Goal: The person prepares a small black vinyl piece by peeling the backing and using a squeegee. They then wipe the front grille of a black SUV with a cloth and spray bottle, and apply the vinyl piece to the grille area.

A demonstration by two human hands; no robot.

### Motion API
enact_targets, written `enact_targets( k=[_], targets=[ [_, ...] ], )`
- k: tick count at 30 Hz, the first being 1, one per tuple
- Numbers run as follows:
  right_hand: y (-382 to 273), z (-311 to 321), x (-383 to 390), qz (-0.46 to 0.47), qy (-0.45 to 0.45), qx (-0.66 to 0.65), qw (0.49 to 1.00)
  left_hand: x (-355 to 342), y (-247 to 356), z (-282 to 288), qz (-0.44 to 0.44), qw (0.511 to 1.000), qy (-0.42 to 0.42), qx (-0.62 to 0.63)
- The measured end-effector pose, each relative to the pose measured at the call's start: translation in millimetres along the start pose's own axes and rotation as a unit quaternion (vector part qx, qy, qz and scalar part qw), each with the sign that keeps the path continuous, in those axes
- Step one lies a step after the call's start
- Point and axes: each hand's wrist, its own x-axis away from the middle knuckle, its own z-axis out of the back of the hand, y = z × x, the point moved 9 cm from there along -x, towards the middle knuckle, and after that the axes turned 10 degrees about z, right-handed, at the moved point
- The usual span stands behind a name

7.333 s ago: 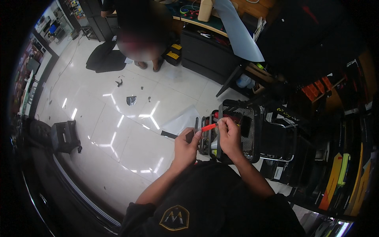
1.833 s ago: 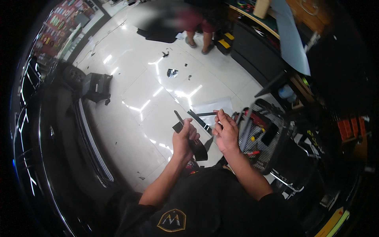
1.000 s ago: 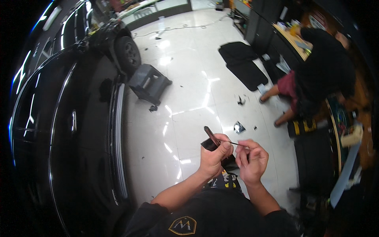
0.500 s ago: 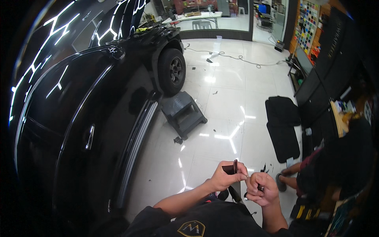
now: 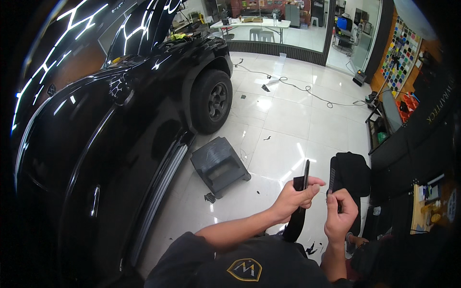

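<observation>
Clamping its fingers around a slim dark tool (image 5: 307,169) and flat black band (image 5: 295,225), the left hand (image 5: 294,199) is hovering right of centre; the right hand (image 5: 342,212) is pinching a narrow, dark, ridged strip (image 5: 332,180) just beside it.

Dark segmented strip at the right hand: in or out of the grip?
In: the right hand pinches the dark segmented strip by one end, the rest projecting past the thumb.
</observation>
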Motion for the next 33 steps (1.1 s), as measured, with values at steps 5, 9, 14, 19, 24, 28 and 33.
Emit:
enact_targets(
  k=[5, 9, 14, 19, 24, 28, 33],
  targets=[
    [49.0, -41.5, -104.3, 0.066, -0.052, 0.055, 0.995, -93.2, 65.8, 29.3, -0.001, 0.997, 0.059, -0.041],
    [124.2, -63.3, -183.5, 0.097, -0.066, 0.031, 0.993, -185.5, 102.1, 66.1, -0.008, 0.997, 0.077, -0.031],
    [224.5, -79.8, -299.4, 0.132, -0.102, 0.021, 0.986, -311.9, 155.4, 106.9, -0.033, 0.990, 0.131, -0.045],
    [299.9, -87.9, -422.1, 0.129, -0.148, -0.003, 0.981, -431.2, 209.4, 129.1, -0.053, 0.987, 0.148, -0.015],
    [363.2, -109.1, -521.4, 0.119, -0.177, -0.031, 0.976, -520.3, 263.8, 155.9, -0.091, 0.978, 0.188, -0.002],
    [428.0, -128.0, -588.5, 0.092, -0.196, -0.049, 0.975, -593.5, 303.5, 188.3, -0.115, 0.971, 0.211, 0.010],
    [580.8, -156.1, -659.4, -0.202, -0.157, -0.212, 0.943, -694.2, 375.8, 244.1, -0.131, 0.955, 0.262, 0.035]
  ],
)
